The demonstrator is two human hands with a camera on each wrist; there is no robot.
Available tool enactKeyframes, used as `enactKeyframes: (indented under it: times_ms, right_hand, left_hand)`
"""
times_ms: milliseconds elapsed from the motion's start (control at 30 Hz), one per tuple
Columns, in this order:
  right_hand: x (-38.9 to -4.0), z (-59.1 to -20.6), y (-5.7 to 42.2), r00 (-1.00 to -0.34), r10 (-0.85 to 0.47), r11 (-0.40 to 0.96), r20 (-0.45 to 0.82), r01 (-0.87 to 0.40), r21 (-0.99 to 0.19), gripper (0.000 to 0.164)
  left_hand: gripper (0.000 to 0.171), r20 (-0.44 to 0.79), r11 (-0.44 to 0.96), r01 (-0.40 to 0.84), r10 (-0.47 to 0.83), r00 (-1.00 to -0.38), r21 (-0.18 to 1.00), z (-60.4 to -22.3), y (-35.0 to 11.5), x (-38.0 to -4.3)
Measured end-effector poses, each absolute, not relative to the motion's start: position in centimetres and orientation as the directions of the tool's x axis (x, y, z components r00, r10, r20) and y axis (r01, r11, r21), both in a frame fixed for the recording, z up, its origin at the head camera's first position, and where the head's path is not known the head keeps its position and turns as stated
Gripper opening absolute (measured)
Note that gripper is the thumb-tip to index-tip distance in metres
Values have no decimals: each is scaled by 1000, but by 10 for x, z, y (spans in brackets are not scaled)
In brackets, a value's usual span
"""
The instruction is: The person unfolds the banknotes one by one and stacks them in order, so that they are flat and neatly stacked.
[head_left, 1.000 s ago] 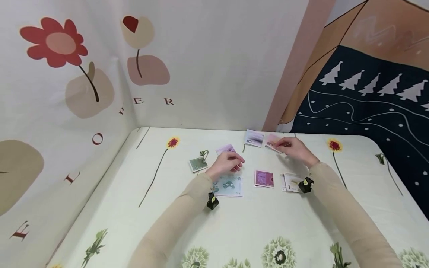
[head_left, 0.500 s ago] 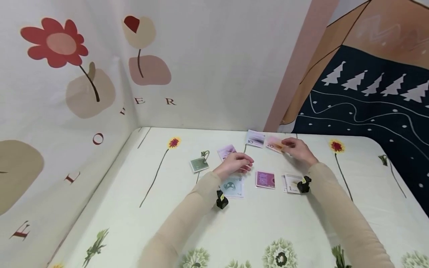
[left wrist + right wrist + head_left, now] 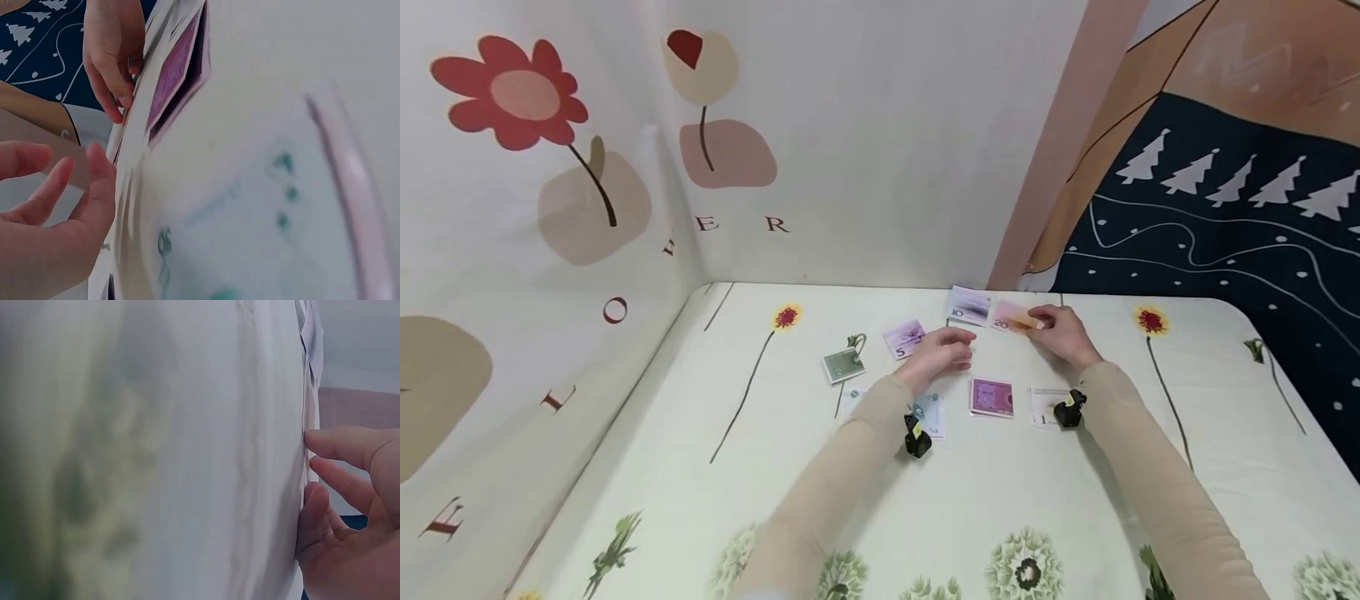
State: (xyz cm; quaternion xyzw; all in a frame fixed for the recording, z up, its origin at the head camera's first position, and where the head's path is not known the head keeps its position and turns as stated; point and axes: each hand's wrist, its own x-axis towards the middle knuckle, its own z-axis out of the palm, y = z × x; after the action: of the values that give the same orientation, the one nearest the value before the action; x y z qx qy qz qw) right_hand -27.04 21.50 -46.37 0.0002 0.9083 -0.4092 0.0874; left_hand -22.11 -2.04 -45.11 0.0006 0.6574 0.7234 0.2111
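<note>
My right hand [image 3: 1063,333] rests its fingertips on an orange-pink 20 banknote [image 3: 1011,317], which lies flat at the back of the table. In the right wrist view, the fingers [image 3: 340,447] touch the note's edge-on surface. A purple 10 banknote [image 3: 968,306] lies directly to its left. My left hand [image 3: 936,358] hovers with loosely bent fingers and nothing in them, beside a pale purple 5 banknote [image 3: 902,338]. Below its wrist lies a light-blue banknote [image 3: 932,414], partly hidden by the sleeve.
A green 2 banknote [image 3: 844,365] lies to the left. Folded magenta banknotes [image 3: 991,397] sit in the middle, and white 1 banknotes [image 3: 1043,408] lie under the right wrist. The flowered tablecloth [image 3: 985,492] meets a cloth wall [image 3: 865,167] at the back.
My right hand has lowered the 20 banknote flat and its fingers have slid to the note's right end. My left hand has moved right, uncovering more of the 5 banknote.
</note>
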Motion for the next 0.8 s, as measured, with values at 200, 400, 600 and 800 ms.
enactKeyframes:
  times_ms: [200, 400, 600, 800]
  right_hand:
    - [-270, -464, 214, -983, -98, 661, -158, 54, -749, 42]
    - [-271, -464, 216, -976, -175, 672, -126, -24, -740, 40]
    - [-268, -462, 219, -968, -215, 672, -133, -47, -739, 40]
    - [-267, -464, 221, -957, -264, 635, -118, -81, -768, 39]
  left_hand:
    - [45, -233, -77, -266, 292, -928, 961, -454, -1, -234]
    - [50, -234, -87, -270, 293, -927, 959, -457, 9, -239]
    - [49, -254, -140, -303, 291, -923, 942, -458, 16, -243]
    - [50, -264, -251, -338, 288, -921, 907, -458, 17, -244]
